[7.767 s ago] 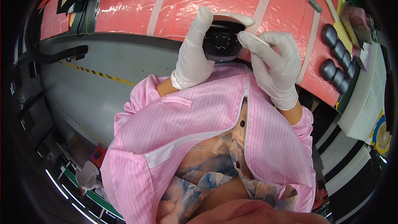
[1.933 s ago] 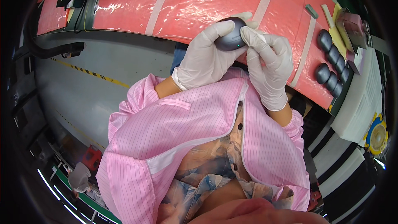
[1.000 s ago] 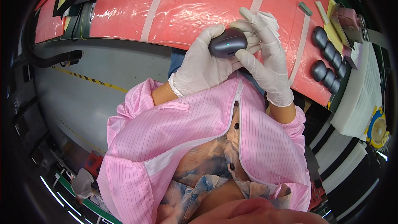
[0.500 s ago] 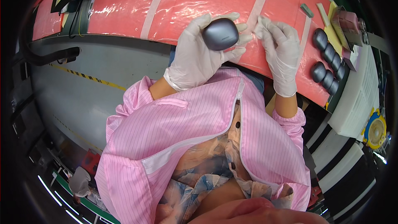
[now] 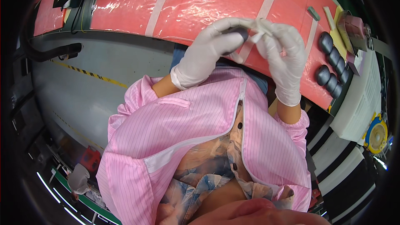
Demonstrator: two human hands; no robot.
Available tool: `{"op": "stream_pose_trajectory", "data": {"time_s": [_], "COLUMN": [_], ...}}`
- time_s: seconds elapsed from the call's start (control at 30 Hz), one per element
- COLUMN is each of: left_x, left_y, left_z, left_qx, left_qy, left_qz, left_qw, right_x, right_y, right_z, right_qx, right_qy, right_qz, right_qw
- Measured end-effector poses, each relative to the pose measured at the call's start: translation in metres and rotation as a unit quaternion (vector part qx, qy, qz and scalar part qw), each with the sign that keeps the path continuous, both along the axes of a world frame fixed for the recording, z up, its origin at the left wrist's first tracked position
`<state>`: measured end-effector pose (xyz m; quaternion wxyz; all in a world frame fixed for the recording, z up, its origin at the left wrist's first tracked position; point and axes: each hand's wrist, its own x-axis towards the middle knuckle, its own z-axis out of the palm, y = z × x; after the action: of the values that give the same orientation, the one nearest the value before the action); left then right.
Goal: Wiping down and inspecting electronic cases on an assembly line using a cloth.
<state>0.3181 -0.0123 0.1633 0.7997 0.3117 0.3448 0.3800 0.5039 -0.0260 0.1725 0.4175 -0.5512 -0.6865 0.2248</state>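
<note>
A dark grey, glossy, rounded earbud charging case [image 5: 237, 37] rests in my gloved left hand [image 5: 202, 52], mostly covered by its fingers. The thumb side curls around it while the forefinger reaches over to the right. My right hand [image 5: 288, 52], also in a white glove, pinches a small crumpled white wipe [image 5: 261, 30]. The left fingertips meet the wipe at its left end, just up and right of the case. Both hands are held above the near edge of a pink, plastic-covered bench top [image 5: 200, 0].
Several matching dark cases [image 5: 326, 42] lie in two rows at the bench's right. Beyond them are yellow sheets [image 5: 339, 33], a pink block-shaped item [image 5: 354, 26] and a small green block [image 5: 313, 13]. White foam [image 5: 358, 108] and a yellow-blue fan [image 5: 376, 133] stand at far right.
My left hand has turned over, so the case's broad face no longer shows. Its fingers have moved right to meet the wipe at my right fingertips.
</note>
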Motion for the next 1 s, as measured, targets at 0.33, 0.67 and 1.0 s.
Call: {"op": "stream_pose_trajectory", "data": {"time_s": [0.33, 0.67, 1.0], "left_x": [0.001, 0.003, 0.004], "left_y": [-0.006, -0.002, 0.0], "left_z": [-0.01, -0.012, -0.01], "left_qx": [0.417, 0.488, 0.354], "left_qy": [0.252, 0.226, 0.045], "left_qz": [0.046, 0.035, 0.042], "left_qw": [0.872, 0.843, 0.933], "right_x": [-0.006, -0.015, 0.011], "right_y": [-0.007, 0.0, 0.001], "right_z": [0.001, 0.016, -0.008], "right_qx": [0.035, 0.071, -0.331], "right_qy": [-0.097, -0.116, 0.28], "right_qz": [0.088, 0.051, 0.174], "right_qw": [0.991, 0.989, 0.884]}}
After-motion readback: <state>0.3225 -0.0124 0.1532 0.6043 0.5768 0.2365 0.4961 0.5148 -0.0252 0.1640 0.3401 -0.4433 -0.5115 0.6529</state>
